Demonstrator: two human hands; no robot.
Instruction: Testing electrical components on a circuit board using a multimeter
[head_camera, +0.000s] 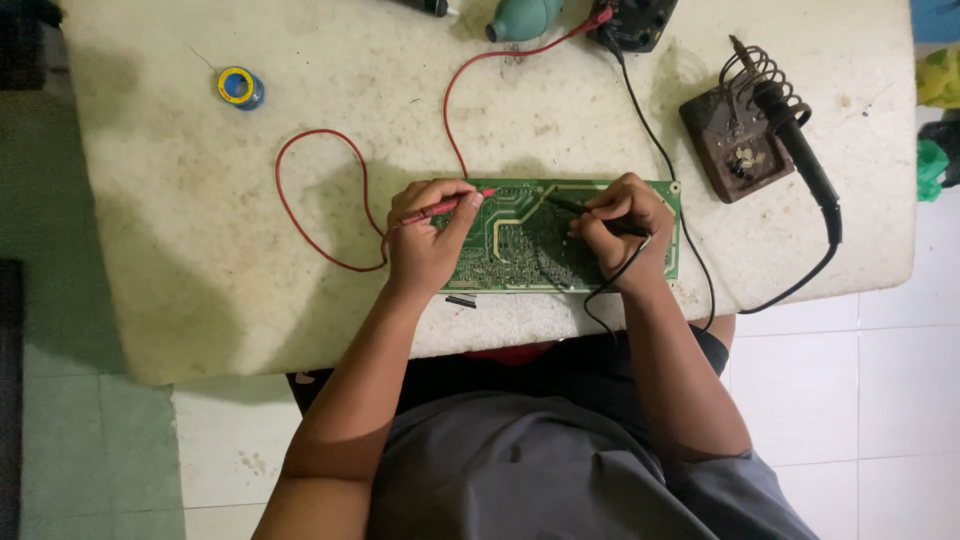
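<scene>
A green circuit board (520, 235) lies flat near the front edge of a stained white table (180, 200), solder side up, and both hands rest on it, covering its left and right ends. The left hand (425, 240) is closed around a red test probe (455, 205), whose tip points right onto the board; its red lead (310, 190) loops across the table and runs up toward a dark meter (640, 20) that is cut off by the top edge. The right hand (620, 230) pinches a black test probe (580, 208) like a pen, tip pointing left onto the board; the fingers hide most of the probe body. Its black lead (660, 150) passes under the wrist, and where it joins the meter is hard to make out. A small dark part (461, 301) lies just below the board; what it is cannot be told. To the right sits a soldering iron (800, 150) in a coiled holder on a rusty stand (725, 145), its cord dropping over the table edge. A spool of solder (240, 87) lies well apart at upper left. A teal rounded object (522, 17) at the top is only partly in view. The person's lap and grey clothing fill the bottom.
</scene>
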